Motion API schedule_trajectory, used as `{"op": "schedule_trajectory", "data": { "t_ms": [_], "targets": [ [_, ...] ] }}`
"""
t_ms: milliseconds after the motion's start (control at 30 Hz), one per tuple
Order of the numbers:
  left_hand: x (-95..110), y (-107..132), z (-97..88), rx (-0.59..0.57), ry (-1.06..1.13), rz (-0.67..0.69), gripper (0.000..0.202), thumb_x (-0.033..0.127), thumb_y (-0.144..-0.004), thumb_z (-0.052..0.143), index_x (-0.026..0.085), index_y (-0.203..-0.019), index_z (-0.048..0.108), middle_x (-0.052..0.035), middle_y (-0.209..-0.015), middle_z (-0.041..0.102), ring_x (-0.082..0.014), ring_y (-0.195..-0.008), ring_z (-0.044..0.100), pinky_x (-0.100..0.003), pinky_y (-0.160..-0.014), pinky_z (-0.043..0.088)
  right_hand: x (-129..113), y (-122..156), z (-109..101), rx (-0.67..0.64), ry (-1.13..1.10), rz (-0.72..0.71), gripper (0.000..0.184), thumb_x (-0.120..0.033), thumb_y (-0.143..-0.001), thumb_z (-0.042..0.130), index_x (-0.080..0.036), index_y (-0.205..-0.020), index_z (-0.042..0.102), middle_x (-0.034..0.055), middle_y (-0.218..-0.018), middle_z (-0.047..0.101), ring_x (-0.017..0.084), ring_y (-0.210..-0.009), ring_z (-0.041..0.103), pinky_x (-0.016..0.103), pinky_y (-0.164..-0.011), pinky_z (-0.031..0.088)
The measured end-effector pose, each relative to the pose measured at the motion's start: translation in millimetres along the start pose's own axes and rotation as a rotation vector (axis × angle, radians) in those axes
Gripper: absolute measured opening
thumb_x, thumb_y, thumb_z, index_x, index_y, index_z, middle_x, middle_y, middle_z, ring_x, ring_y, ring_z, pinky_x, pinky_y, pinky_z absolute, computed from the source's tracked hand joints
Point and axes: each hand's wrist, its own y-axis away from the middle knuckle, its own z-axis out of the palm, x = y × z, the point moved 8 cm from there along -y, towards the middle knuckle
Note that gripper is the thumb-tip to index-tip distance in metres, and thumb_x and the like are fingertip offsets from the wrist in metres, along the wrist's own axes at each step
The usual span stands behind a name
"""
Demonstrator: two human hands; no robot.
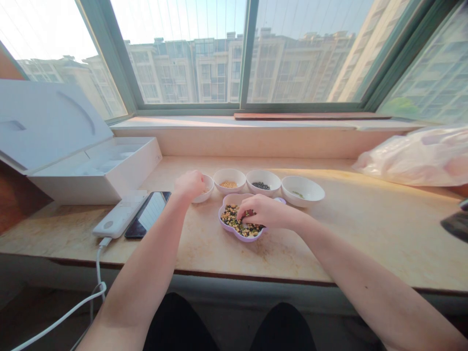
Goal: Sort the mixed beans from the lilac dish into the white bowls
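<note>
My right hand (265,212) reaches into a lilac, lobed bowl (245,239), its fingers bent and pinched among mixed beans (231,217) of yellow, green and black. What lies between those fingertips is too small to make out. Over the leftmost white bowl (204,196) is my left hand (190,186), fingers closed together; their contents cannot be seen. That hand partly covers the bowl. To its right stand a white bowl (230,174) of yellow beans, another white bowl (263,175) with black beans, and a white bowl (312,191) with a few green beans.
A phone (148,214) and a white power bank (120,214) with a cable (98,263) lie left of my left forearm. Behind them stands an open white box (135,170). A plastic bag (413,156) rests at the right, and a dark object (455,226) at the right edge.
</note>
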Motion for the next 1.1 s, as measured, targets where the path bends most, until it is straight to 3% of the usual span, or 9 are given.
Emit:
{"op": "schedule_trajectory", "data": {
  "t_ms": [367, 533, 633, 767, 867, 967, 1100],
  "targets": [
    [4, 6, -6.2, 0.036, 0.023, 0.026, 0.033, 0.033, -0.090, 0.052, 0.024, -0.110, 0.076, -0.0116, -0.117, 0.077, -0.0303, -0.108, 0.071, -0.036, -0.090, 0.056, 3, 3, -8, 0.048, -0.024, 0.022, 0.031, -0.010, -0.083, 0.065, -0.025, -0.102, 0.084, 0.0022, -0.104, 0.082, 0.020, -0.091, 0.077, 0.030, -0.087, 0.058],
    [6, 7, -9.4, 0.084, 0.081, 0.042, 0.033, 0.035, -0.093, 0.053, 0.025, -0.115, 0.075, -0.0105, -0.124, 0.075, -0.0298, -0.114, 0.069, -0.037, -0.093, 0.055, 3, 4, -13, 0.070, -0.166, 0.013, 0.029, -0.014, -0.088, 0.061, -0.024, -0.104, 0.083, 0.0025, -0.112, 0.081, 0.021, -0.101, 0.076, 0.033, -0.094, 0.058],
    [14, 8, -13.1, 0.153, 0.161, 0.122, 0.031, 0.030, -0.094, 0.053, 0.023, -0.117, 0.074, -0.0101, -0.128, 0.073, -0.0285, -0.120, 0.066, -0.037, -0.099, 0.052, 6, 5, -15, 0.103, -0.265, 0.042, 0.028, -0.015, -0.090, 0.059, -0.023, -0.107, 0.080, 0.0035, -0.113, 0.081, 0.021, -0.102, 0.076, 0.034, -0.092, 0.059],
    [44, 21, -23.5, 0.256, 0.338, 0.389, 0.029, 0.025, -0.098, 0.053, 0.021, -0.117, 0.074, -0.0083, -0.127, 0.072, -0.0223, -0.113, 0.067, -0.034, -0.103, 0.050, 16, 8, -28, 0.287, -0.401, 0.120, 0.041, -0.022, -0.091, 0.065, -0.020, -0.131, 0.069, 0.0074, -0.103, 0.082, 0.023, -0.095, 0.076, 0.037, -0.087, 0.060],
    [68, 34, -23.6, 0.210, 0.457, 0.578, 0.026, 0.028, -0.100, 0.053, 0.021, -0.112, 0.075, -0.0068, -0.116, 0.074, -0.0182, -0.099, 0.069, -0.031, -0.095, 0.052, 26, 11, -37, 0.429, -0.515, 0.158, 0.053, -0.027, -0.090, 0.068, -0.018, -0.141, 0.060, 0.0091, -0.098, 0.082, 0.023, -0.087, 0.076, 0.036, -0.076, 0.060],
    [83, 43, -18.8, 0.167, 0.442, 0.702, 0.024, 0.025, -0.099, 0.053, 0.021, -0.100, 0.076, -0.0048, -0.107, 0.075, -0.0170, -0.091, 0.068, -0.030, -0.087, 0.052, 40, 17, -51, 0.597, -0.466, 0.220, 0.046, -0.030, -0.089, 0.068, -0.018, -0.133, 0.065, 0.0093, -0.095, 0.081, 0.022, -0.081, 0.074, 0.035, -0.070, 0.058],
    [94, 53, -8.0, 0.100, 0.366, 0.776, 0.023, 0.021, -0.098, 0.054, 0.020, -0.095, 0.076, -0.0037, -0.097, 0.075, -0.0173, -0.088, 0.067, -0.029, -0.082, 0.051, 53, 35, -80, 0.845, -0.130, 0.323, 0.031, -0.028, -0.088, 0.067, -0.018, -0.117, 0.075, 0.0077, -0.088, 0.079, 0.022, -0.076, 0.070, 0.037, -0.077, 0.056]
  ]
}}
